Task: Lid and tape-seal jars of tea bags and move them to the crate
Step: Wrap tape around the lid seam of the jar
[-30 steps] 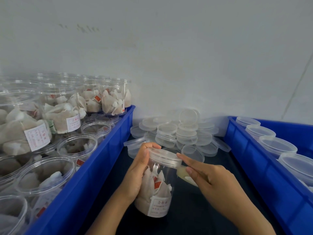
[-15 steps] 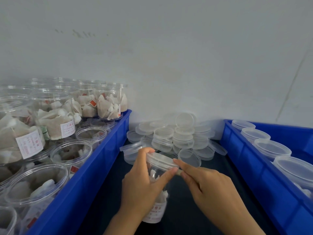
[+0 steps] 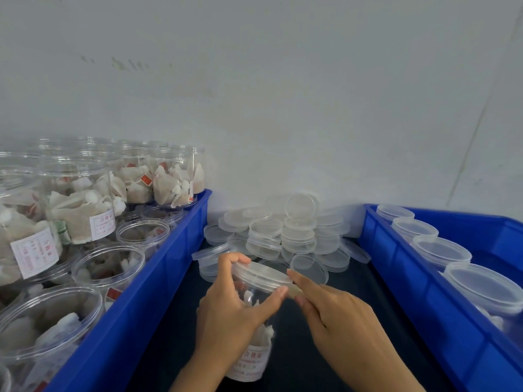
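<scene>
A: what's on the table (image 3: 353, 301)?
B: dark top. blue crate (image 3: 158, 281) left, blue crate (image 3: 418, 281) right, loose pile of clear lids (image 3: 283, 236) between them, against the wall.

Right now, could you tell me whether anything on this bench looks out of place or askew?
Only the loose lids stand out: they lie in a jumbled heap against the wall, some tilted, one nearly on edge. Nothing looks spilled or broken.

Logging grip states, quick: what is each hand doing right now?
Left hand: grips the jar just under its lid.
Right hand: pinches a strip of tape at the lid's rim.
</scene>
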Tool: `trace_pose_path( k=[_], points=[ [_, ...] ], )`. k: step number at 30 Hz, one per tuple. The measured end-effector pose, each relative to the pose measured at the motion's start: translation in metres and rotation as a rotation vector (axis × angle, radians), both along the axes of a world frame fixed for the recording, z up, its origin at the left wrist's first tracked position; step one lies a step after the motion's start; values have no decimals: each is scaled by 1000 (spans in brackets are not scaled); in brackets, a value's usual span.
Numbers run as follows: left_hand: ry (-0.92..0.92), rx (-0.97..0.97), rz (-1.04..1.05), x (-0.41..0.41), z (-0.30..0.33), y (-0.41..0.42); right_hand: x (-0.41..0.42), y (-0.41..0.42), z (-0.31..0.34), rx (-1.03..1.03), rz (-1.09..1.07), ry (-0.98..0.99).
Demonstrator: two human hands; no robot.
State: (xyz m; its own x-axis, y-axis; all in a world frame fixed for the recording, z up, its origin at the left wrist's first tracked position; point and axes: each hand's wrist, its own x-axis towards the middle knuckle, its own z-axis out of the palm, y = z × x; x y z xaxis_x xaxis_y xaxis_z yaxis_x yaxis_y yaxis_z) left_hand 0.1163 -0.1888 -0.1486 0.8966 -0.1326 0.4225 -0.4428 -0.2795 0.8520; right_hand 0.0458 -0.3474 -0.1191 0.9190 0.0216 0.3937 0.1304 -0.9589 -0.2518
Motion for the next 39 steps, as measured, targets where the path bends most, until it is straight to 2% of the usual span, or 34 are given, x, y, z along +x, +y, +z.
trace_pose_path(
  k=[7, 11, 19, 25, 34, 39],
  points=[
    [25, -54, -40, 4, -2, 2, 5, 0, -1, 135, -121, 173],
    [56, -69, -70, 9, -1, 4, 8, 1, -3, 167, -158, 199],
    [124, -184, -209, 19, -2, 13, 13, -2, -5, 391, -179, 253],
    [167, -253, -338, 22, -3, 15, 10, -2, -2, 247, -199, 132],
    [118, -287, -431, 25, -11, 13, 9, -5, -1, 348, -185, 211],
    [133, -291, -459, 26, -13, 13, 8, -6, 0, 334, -184, 224]
  ],
)
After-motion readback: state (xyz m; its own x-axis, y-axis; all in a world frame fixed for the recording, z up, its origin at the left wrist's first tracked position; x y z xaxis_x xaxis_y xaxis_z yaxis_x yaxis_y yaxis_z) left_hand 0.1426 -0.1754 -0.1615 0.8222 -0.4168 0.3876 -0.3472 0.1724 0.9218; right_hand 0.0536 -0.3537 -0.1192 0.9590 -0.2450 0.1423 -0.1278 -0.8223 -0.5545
